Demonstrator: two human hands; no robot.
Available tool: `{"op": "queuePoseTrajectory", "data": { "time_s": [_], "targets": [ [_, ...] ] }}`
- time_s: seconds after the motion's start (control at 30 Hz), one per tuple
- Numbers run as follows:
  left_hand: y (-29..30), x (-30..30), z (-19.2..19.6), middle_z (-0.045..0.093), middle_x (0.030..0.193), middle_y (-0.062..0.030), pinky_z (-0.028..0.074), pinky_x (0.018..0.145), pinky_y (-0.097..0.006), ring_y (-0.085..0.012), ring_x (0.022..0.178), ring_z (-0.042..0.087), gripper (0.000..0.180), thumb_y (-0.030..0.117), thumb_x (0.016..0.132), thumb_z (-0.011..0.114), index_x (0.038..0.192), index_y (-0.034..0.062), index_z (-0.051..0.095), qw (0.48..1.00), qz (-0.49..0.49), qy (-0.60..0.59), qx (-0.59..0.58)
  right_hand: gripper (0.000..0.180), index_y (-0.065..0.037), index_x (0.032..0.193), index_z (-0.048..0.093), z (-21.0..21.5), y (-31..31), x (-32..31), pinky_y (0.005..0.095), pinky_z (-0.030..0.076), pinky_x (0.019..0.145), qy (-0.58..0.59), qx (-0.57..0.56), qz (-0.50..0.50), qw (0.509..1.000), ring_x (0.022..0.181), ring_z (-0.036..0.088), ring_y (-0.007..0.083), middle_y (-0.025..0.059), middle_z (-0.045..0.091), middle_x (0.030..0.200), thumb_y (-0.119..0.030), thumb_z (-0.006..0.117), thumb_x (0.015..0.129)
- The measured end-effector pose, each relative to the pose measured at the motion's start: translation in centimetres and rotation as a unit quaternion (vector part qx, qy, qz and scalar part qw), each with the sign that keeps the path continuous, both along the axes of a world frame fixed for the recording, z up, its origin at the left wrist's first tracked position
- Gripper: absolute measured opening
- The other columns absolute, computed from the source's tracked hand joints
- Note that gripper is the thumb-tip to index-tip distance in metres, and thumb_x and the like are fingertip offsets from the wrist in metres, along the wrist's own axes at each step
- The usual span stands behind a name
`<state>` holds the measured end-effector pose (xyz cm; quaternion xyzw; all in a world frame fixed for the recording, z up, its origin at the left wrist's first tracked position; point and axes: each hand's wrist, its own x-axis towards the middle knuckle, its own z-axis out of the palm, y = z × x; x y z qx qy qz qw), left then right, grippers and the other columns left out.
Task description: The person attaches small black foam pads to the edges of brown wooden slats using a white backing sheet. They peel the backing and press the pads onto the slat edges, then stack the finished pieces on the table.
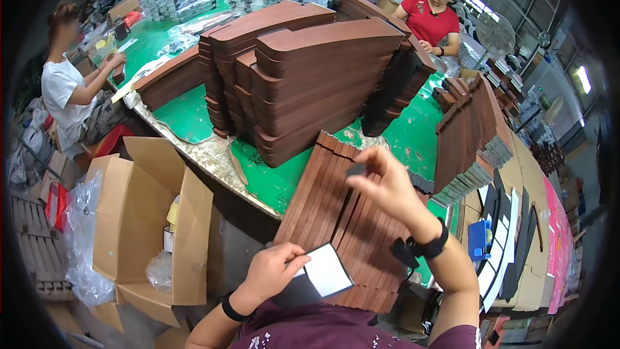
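My left hand (278,270) grips a sheet (328,270) by its left edge, thumb on top. The sheet is white on its upper face, with a black border and a dark part below. My right hand (387,184) is raised above a row of reddish-brown wooden strips (316,187), and a small dark piece (355,169) shows between its thumb and curled fingers. What exactly that piece is, I cannot make out. The strips lie side by side in front of me, with a dark gap running between two groups.
Tall stacks of curved brown boards (323,84) stand on the green-topped table (258,174). More boards (475,129) lean at the right, beside white and black sheets (500,245). An open cardboard box (155,220) sits at the left. Two people work across the table.
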<state>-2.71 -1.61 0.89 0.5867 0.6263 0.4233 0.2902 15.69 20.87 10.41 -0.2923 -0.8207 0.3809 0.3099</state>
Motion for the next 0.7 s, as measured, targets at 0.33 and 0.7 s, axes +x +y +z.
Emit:
{"op": "queuePoseTrajectory", "data": {
  "time_s": [0.33, 0.7],
  "targets": [
    [0.8, 0.1, -0.4, 0.073, 0.082, -0.0113, 0.056, 0.065, -0.037, -0.0275, 0.073, 0.073, 0.024, 0.025, 0.094, 0.077, 0.094, 0.0033, 0.069, 1.0, 0.005, -0.003, -0.002, 0.04, 0.0, 0.118, 0.067, -8.5, 8.1, 2.3, 0.0411, 0.05, 0.103, -0.084, 0.153, -0.1, 0.98, 0.118, 0.064, 0.0355, 0.0177, 0.068, 0.121, -0.007, 0.082, 0.082],
    [1.1, -0.3, -0.9, 0.071, 0.078, -0.0115, 0.052, 0.059, -0.03, -0.0175, 0.066, 0.07, 0.018, 0.016, 0.092, 0.078, 0.093, 0.0005, 0.07, 0.997, 0.001, -0.07, -0.012, 0.042, 0.001, 0.123, 0.07, -8.9, 8.2, 1.6, 0.0394, 0.051, 0.103, -0.12, 0.133, -0.101, 0.979, 0.117, 0.066, 0.0344, 0.019, 0.07, 0.122, -0.009, 0.081, 0.084]
  ]
}}
